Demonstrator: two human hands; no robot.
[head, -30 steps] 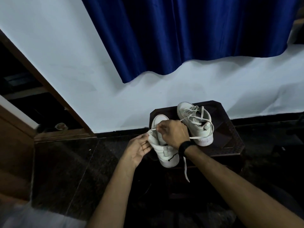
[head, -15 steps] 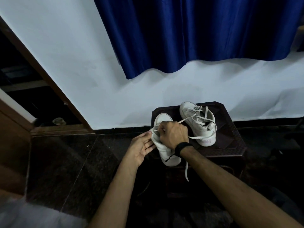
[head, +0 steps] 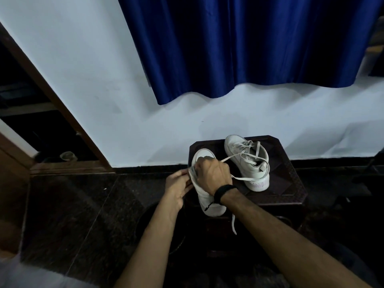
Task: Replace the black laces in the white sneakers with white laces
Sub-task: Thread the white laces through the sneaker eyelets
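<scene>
Right hand [head: 214,175] has drawn the white lace [head: 234,157] taut across the near sneaker [head: 205,200]; left hand [head: 178,183] pinches its edge. Threading is advancing.

A: what's that curtain [head: 249,44] made of? Looks like satin, deep blue and shiny, up at 12 o'clock.

B: yep, glossy cloth. The sneakers [head: 248,161] look like smooth matt white leather or fake leather, can't tell which. White laces [head: 243,178] are flat woven cloth.

A: and the tabletop [head: 291,183]?

B: dark wood, carved pattern, slight sheen. Floor [head: 72,204] is polished speckled stone. Wall [head: 104,80] is matt paint, door frame [head: 52,96] at 9 o'clock brown wood.
</scene>
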